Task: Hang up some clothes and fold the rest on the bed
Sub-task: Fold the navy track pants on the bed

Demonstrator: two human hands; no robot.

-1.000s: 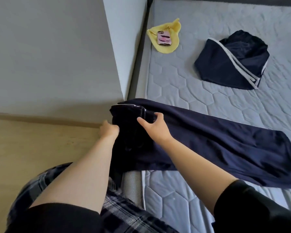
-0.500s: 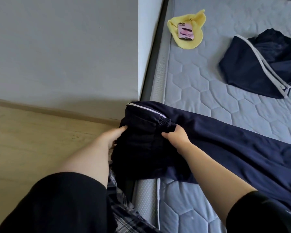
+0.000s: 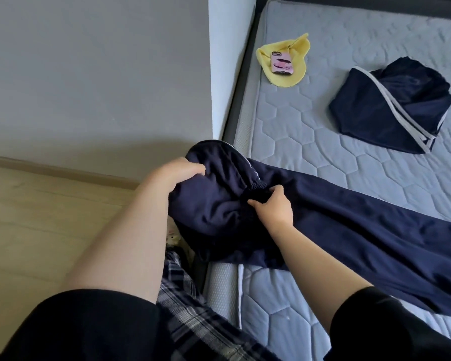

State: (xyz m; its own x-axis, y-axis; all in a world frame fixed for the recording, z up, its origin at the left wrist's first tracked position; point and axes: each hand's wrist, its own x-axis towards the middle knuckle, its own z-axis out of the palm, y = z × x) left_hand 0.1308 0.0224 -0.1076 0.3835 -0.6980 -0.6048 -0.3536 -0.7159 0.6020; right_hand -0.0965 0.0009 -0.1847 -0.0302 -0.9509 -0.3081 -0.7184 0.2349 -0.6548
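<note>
Soft, even light brightens the bed (image 3: 310, 131); the wall (image 3: 89, 74) beside it lies in grey shade. Wide-angle distortion bends the edges; the near sleeves (image 3: 89, 329) look soft.

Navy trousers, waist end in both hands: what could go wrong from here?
The waist end of the trousers is bunched past the mattress edge, gripped by the left hand and right hand; a slip could drop it to the floor. A hard pull may drag the spread leg crooked and crease the fold.
</note>
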